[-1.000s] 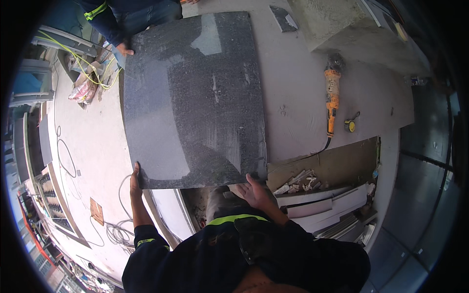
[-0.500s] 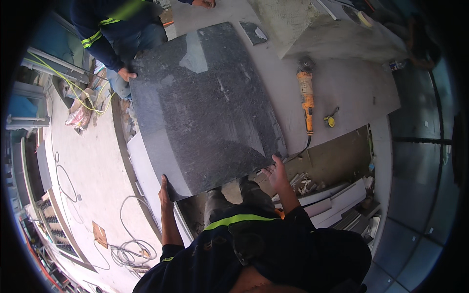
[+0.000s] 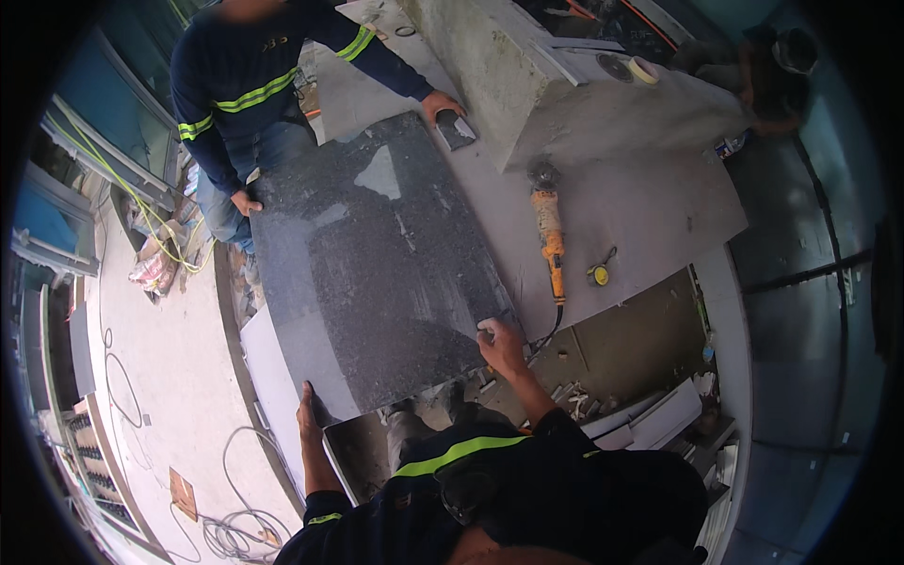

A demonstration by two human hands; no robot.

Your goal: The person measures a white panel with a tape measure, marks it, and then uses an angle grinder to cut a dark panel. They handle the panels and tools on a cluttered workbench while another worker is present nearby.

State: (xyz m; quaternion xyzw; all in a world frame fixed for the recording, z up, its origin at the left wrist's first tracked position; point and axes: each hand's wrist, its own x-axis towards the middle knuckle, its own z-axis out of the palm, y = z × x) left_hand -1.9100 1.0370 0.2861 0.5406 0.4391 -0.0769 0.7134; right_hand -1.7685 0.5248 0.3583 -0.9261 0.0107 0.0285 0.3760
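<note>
A large dark grey stone slab lies in front of me, with paler patches at its left side and far end. At its near left corner, my left hand is closed on the edge, some fingers hidden. My right hand is over the near right corner, its fingers curled together; what they hold, if anything, is hidden. Across from me, a co-worker's left-side hand touches the slab's far left edge. The co-worker's other hand rests on a small stone offcut beyond the slab.
An orange angle grinder and a yellow tape measure lie on the grey board right of the slab. A concrete block stands behind. Debris lies in the opening below; cable coils are at lower left.
My right hand has gone from open under the slab's corner to curled over it. The co-worker has leaned in and put a hand on the offcut. The whole view has shifted.
</note>
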